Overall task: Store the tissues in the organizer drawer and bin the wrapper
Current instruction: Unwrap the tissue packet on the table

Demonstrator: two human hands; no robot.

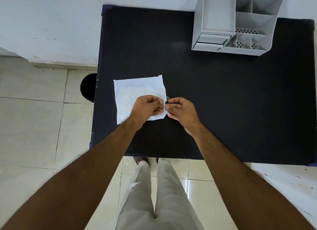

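Fingers (161,104) of both hands pinch the right edge of a flat, white, faintly creased tissue pack (137,92), lying left of centre on the black desk (223,101).

A black table (223,101) with blue corner caps stands against a white wall (51,24). Pale glossy floor tiles (34,126) spread below it. The person's light trousers (163,204) and one shoe tip (141,160) show beneath the near edge.

Left hand (147,108), right hand (182,110) pinch tissue pack (137,94) edge on table (223,101)
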